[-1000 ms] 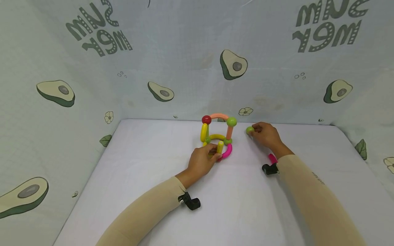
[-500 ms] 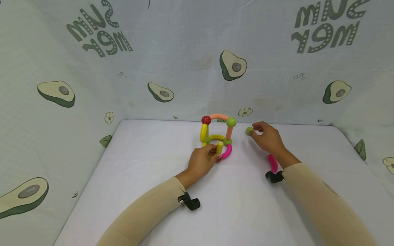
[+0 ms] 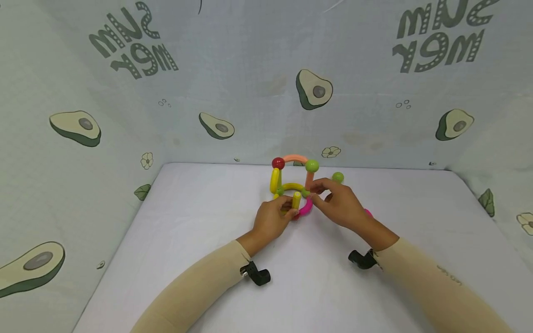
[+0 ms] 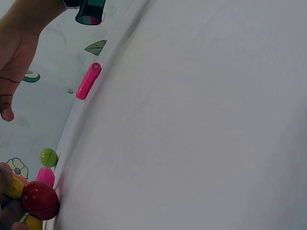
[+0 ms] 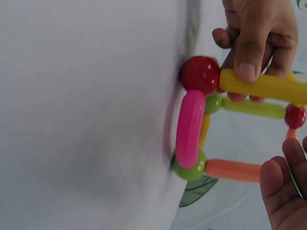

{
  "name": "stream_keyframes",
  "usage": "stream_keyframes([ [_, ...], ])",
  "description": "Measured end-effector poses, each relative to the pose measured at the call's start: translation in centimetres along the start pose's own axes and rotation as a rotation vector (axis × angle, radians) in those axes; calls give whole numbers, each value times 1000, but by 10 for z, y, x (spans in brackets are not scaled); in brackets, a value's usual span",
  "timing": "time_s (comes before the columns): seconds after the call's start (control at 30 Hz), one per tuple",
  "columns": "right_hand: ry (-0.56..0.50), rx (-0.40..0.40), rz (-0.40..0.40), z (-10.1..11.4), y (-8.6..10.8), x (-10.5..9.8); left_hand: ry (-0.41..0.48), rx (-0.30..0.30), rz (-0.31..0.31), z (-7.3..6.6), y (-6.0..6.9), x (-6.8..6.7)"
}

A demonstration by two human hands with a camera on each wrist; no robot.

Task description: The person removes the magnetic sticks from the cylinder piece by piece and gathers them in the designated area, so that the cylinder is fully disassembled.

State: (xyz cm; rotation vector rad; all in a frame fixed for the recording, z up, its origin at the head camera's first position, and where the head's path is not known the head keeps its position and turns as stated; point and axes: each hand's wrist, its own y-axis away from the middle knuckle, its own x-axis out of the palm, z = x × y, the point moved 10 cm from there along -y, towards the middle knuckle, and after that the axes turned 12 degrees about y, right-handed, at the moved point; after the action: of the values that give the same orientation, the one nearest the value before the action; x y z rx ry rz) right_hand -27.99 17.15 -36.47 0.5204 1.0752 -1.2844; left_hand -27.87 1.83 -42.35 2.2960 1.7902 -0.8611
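A frame of coloured rods and balls, like a magnetic building toy, stands at the table's back. My left hand [image 3: 272, 222] pinches its upright yellow rod [image 3: 296, 200] between thumb and fingers. That rod rises from a red ball [image 5: 199, 74]. A pink curved rod [image 5: 190, 129] joins the red ball to a green ball [image 5: 192, 170], which carries an orange rod [image 5: 233, 170]. My right hand [image 3: 339, 206] is beside this orange rod, fingers loosely bent and apart, holding nothing visible. Whether its fingertips touch the frame, I cannot tell.
A loose green ball [image 3: 337, 177] lies right of the frame, near the table's back edge. Behind my right wrist, a loose pink curved rod [image 4: 88, 81] is partly hidden in the head view. A printed cloth backdrop [image 3: 250, 83] rises behind the white table [image 3: 200, 199].
My right hand has let go of the loose green ball and moved left to the frame. The ball stays where it was. My left hand keeps its hold on the yellow rod.
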Motion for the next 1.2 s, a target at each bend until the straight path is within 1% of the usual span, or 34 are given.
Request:
stream_keyframes([
  [0.07, -18, -37, 11, 13, 0, 3, 6, 2, 2, 0, 0, 0],
  [0.13, -21, -56, 27, 22, 0, 7, 9, 6, 2, 0, 0, 0],
  [0.27, -14, -54, 54, 30, -1, 16, -2, 20, -2, -1, 1, 0],
  [0.4, 4, -21, 63, 30, -2, 22, -6, 29, -4, -1, 1, 0],
  [0.57, -4, 0, 46, 28, -2, 23, -1, 38, -7, -2, 0, 0],
  [0.97, -9, 2, 34, 25, -4, 25, 17, 36, -6, -5, 0, 0],
  [1.07, -8, 11, 40, 25, -3, 25, -20, 48, -14, -7, 1, -1],
  [1.2, -18, 17, 40, 25, -3, 25, -73, 63, -39, -9, 3, -4],
])
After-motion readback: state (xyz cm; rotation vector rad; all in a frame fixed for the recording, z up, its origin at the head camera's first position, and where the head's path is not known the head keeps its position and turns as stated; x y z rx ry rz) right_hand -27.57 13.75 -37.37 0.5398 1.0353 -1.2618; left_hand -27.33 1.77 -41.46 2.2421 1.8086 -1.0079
